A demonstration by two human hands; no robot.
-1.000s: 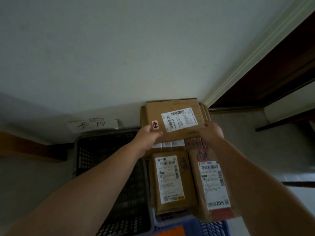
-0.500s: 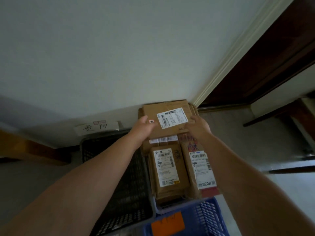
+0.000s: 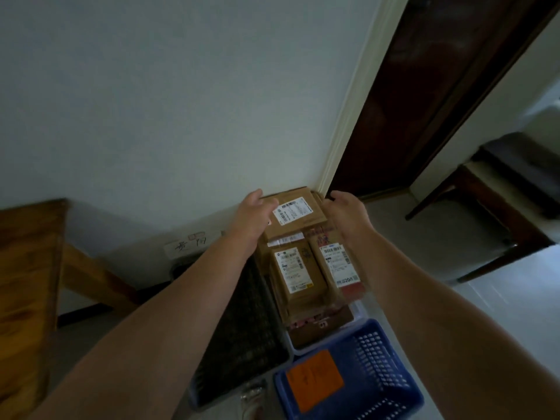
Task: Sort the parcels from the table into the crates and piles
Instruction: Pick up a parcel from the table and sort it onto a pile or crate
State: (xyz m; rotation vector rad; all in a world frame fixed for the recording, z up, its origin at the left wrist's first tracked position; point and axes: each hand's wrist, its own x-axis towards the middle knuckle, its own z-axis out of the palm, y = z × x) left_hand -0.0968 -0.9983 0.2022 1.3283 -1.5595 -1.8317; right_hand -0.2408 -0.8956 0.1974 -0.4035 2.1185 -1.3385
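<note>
Head view: I look down past both forearms at a pile (image 3: 315, 325) of parcels stacked against the wall (image 3: 181, 116), beside the door frame (image 3: 342, 140).
Parcel in hand: cardboard box (image 3: 298, 228) with a white shipping label, lying label-up on the far end of the pile, its far edge close to the wall.
Left hand (image 3: 256, 212): laid against the box's left edge, fingers fairly straight and reaching toward the far corner, not curled round it.
Right hand (image 3: 345, 212): loose, fingers gently bent, just beside the box's right edge; motion blur stops me saying whether it touches.
Neighbours: tan parcel (image 3: 292, 269) and red-ended parcel (image 3: 338, 262) lie side by side on the pile, nearer me, with the box just beyond their far ends.
Crates: black crate (image 3: 239, 328) left of the pile; blue crate (image 3: 378, 359) with an orange tag (image 3: 313, 378) nearest me.
Step, my reading: squaring the box on the pile, then letting go.
How to do it well: press both side edges evenly, nudge the box back until it sits flush near the wall, and keep the label up and readable.
Check before release: all four corners should be supported, with no overhang toward the door frame.
Risk: a one-sided push could skew the box or shift the two parcels below it.
Withdrawal: lift both hands straight up and back, not dragging across the labels.
Worktop (image 3: 27, 283): wooden, at the left edge; only part shows.
</note>
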